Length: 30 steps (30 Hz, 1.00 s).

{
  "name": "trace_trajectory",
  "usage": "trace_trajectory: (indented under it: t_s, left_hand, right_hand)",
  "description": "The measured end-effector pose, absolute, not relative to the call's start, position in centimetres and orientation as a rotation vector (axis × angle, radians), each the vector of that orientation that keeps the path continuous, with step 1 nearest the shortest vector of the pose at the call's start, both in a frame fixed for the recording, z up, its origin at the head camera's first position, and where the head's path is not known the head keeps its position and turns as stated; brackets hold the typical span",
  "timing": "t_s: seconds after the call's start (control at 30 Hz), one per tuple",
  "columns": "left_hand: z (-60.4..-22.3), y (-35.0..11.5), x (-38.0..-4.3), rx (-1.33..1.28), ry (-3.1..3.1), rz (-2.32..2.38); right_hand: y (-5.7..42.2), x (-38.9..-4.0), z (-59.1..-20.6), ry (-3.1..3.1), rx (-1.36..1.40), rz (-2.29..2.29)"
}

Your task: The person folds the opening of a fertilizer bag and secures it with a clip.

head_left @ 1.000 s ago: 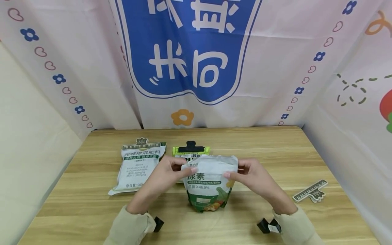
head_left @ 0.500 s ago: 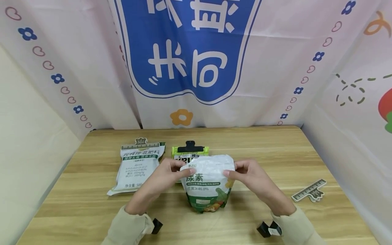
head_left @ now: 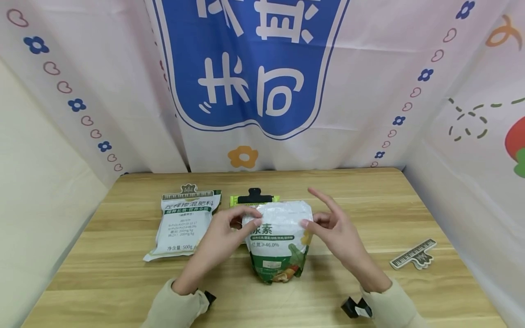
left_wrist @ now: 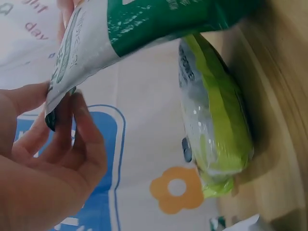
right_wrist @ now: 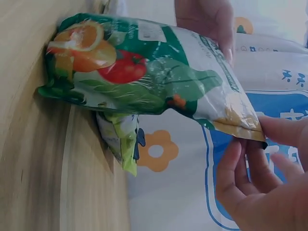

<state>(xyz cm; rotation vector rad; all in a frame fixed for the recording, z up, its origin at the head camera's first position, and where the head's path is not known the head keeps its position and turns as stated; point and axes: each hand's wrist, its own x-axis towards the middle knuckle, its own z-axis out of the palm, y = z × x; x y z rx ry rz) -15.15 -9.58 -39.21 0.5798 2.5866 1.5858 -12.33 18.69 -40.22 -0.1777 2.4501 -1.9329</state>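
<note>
A white and green fertilizer bag (head_left: 279, 246), printed with vegetables and fruit, stands upright at the middle of the table, its top edge folded over. My left hand (head_left: 225, 232) pinches its upper left corner, thumb in front and fingers behind. At the upper right corner my right hand (head_left: 340, 232) pinches the edge, its index finger raised and pointing away. The right wrist view shows the right thumb and fingers (right_wrist: 230, 161) at the bag's creased top corner. Behind the bag lies a yellow-green bag (left_wrist: 219, 120), partly hidden in the head view.
Back left lies another white fertilizer bag (head_left: 180, 228), its top held by a piano-keyboard clip (head_left: 188, 196). A black clip (head_left: 255, 197) grips the yellow-green bag. Far right on the table (head_left: 328, 300) is a loose piano-keyboard clip (head_left: 413, 254). A printed cloth (head_left: 348, 127) hangs behind the table.
The right index finger has lifted off the bag. The left index finger has come forward over the top edge. The bag's top has shifted slightly left and its upper edge looks flatter.
</note>
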Motion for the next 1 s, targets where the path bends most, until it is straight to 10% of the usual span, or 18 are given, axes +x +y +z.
trace_trajectory:
  t_s: [1.0]
  left_hand:
    - [-40.2, -10.4, -14.8, 1.007, 2.86, 1.2]
  right_hand:
    - [19.9, -11.9, -40.9, 2.761, -0.588, -1.619]
